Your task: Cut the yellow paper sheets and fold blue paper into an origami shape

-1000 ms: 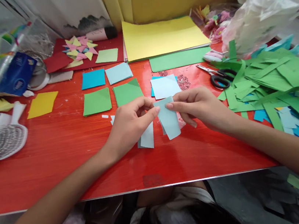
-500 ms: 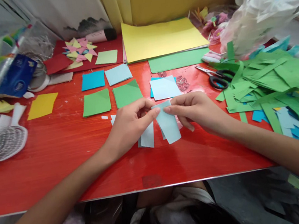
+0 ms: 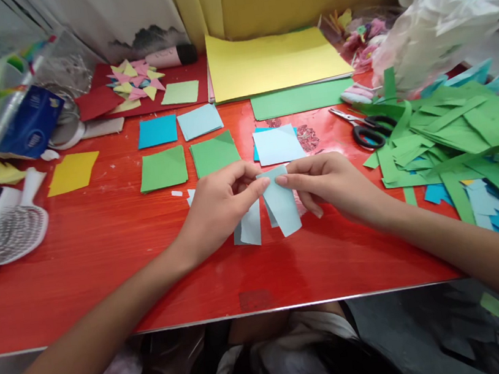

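Note:
My left hand [image 3: 219, 206] and my right hand [image 3: 330, 185] pinch the top edge of a pale blue paper strip [image 3: 282, 204] between them, just above the red table [image 3: 104, 275]. The strip hangs down from the fingertips. A second pale blue piece [image 3: 251, 227] lies under my left hand, partly hidden by it. Behind the hands lie a pale blue paper square [image 3: 277, 145] and two green paper squares [image 3: 188, 163].
Black-handled scissors [image 3: 364, 127] lie right of the squares, beside a heap of green paper strips [image 3: 460, 132]. Yellow sheets [image 3: 273, 63] and a green sheet lie at the back. A white hairbrush [image 3: 11, 229] and a blue packet [image 3: 29, 122] sit at the left. Folded paper triangles [image 3: 135, 82] lie on red card.
Both hands with the strip have shifted only slightly on the table; the grip is the same.

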Motion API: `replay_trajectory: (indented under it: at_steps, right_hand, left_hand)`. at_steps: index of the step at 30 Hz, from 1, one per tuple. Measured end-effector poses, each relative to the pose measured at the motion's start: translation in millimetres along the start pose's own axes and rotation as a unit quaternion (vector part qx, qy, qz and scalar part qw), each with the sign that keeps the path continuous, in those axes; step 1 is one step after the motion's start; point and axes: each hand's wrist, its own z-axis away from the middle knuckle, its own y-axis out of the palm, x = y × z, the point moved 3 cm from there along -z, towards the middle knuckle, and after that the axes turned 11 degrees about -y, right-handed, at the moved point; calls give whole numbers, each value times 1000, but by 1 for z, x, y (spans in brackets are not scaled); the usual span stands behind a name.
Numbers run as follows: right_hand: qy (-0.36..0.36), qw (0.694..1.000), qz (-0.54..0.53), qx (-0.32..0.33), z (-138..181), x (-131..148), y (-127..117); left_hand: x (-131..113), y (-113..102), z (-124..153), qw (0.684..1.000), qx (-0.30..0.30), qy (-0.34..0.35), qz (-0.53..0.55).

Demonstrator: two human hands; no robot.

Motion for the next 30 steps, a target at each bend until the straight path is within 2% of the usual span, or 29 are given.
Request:
replay_trajectory:
  at_steps: [8,18,23,30]
  right_hand:
    - [1,1000,6,-7,1,1,1]
    - [-15,999,35,-4,0,2,2]
    - [-33,999,39,20,3,1,7]
    - [-23,998,10,61,8,2,15]
  left_hand:
    - [0,0,0,999,-20,18,-27]
    - [0,1,0,998,-10,24,-54]
    - [-5,2,1,995,-15,57,-77]
    - [-10,4,7,980,-27,151,-124]
